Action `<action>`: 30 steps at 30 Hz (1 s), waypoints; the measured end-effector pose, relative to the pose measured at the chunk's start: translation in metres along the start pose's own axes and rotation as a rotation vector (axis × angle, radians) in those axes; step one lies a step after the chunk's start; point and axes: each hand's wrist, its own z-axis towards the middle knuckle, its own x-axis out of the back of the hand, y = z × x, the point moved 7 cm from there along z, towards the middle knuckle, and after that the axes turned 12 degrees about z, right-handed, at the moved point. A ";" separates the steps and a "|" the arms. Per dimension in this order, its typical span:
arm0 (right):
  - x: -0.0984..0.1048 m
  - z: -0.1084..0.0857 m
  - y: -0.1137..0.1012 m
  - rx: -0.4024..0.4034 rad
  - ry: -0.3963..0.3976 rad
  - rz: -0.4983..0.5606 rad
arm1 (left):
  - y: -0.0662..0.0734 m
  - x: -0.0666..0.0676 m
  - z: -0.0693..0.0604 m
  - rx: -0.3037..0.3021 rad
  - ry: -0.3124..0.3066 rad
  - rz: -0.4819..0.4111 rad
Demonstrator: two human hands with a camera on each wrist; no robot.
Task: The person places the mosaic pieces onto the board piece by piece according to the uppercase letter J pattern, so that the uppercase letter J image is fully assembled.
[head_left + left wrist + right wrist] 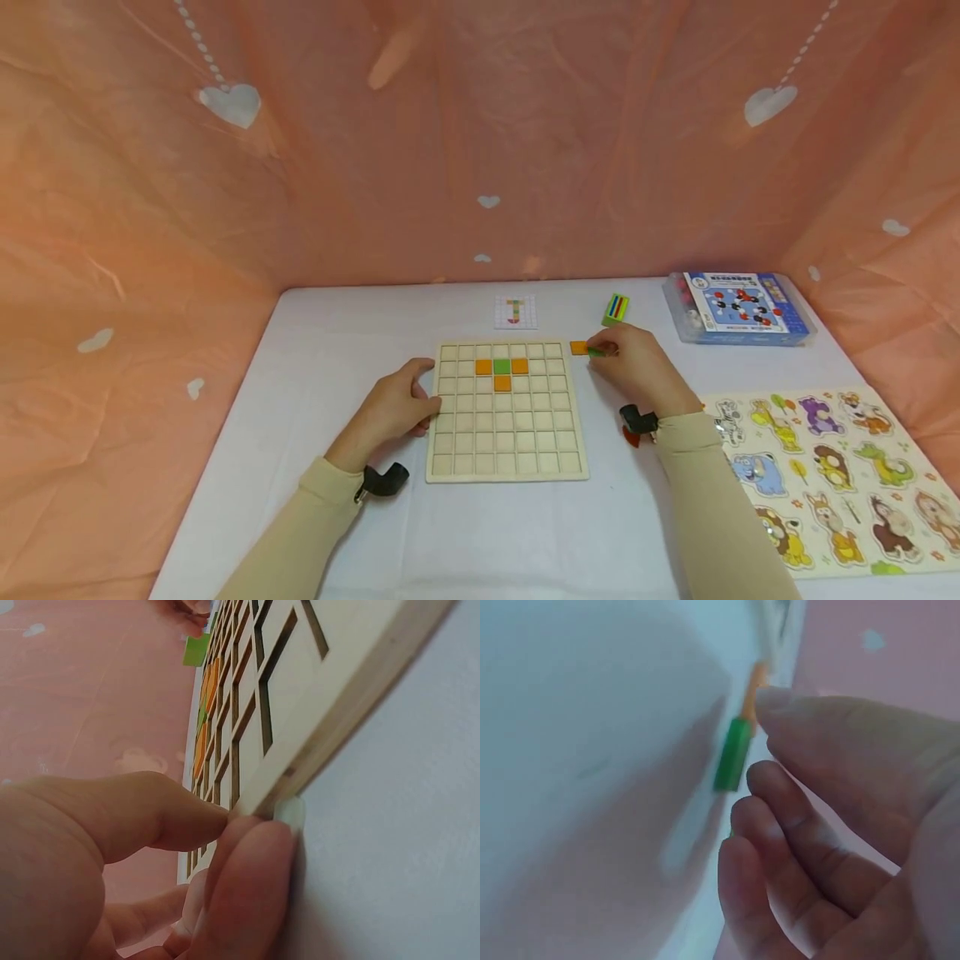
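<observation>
The wooden grid board (506, 477) lies flat, holding three orange tiles (483, 367) and one green tile (502, 367) in its upper cells. At its left edge my left hand (390, 406) grips the rim, the thumb on one side and fingers on the other in the left wrist view. Just off the board's upper right corner, my right hand (636, 362) is over an orange piece (579, 347) and a green piece (733, 756). Its thumb meets the orange piece in the right wrist view, the other fingers bent; whether it pinches anything is unclear.
A card with a J-shaped pattern (515, 312) lies behind the board, a small green striped block (617, 308) to its right. At the back right stands a plastic box (742, 308); an animal picture board (813, 483) lies at the right. Something red (631, 437) is beneath my right wrist.
</observation>
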 end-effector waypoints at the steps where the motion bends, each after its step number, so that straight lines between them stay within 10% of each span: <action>1: 0.001 0.000 0.003 -0.009 0.000 0.000 | 0.000 -0.001 0.000 0.001 0.000 -0.001; 30: 0.005 0.003 0.013 -0.014 -0.007 -0.056 | 0.000 0.000 -0.001 0.003 -0.008 -0.014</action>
